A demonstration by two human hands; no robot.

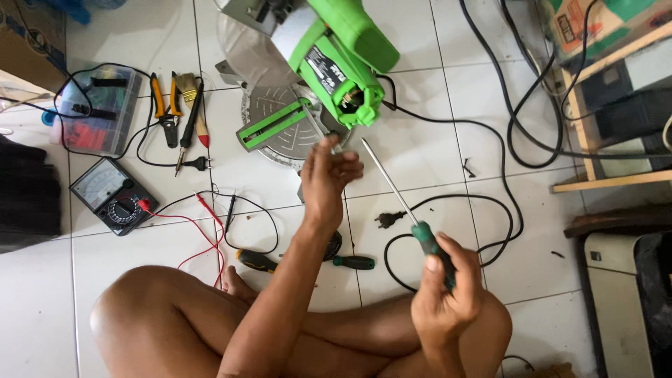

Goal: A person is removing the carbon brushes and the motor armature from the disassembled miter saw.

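Green-handled screwdriver [420, 227] sits clenched in the right hand [444, 290] at lower right, shaft angled up toward the green saw [329, 52] at top centre; left hand [329, 178], fingertips pinched narrow, reaches its open motor end, apparently holding something tiny

White tiled floor [434, 91]; wooden shelf [595, 183] right.
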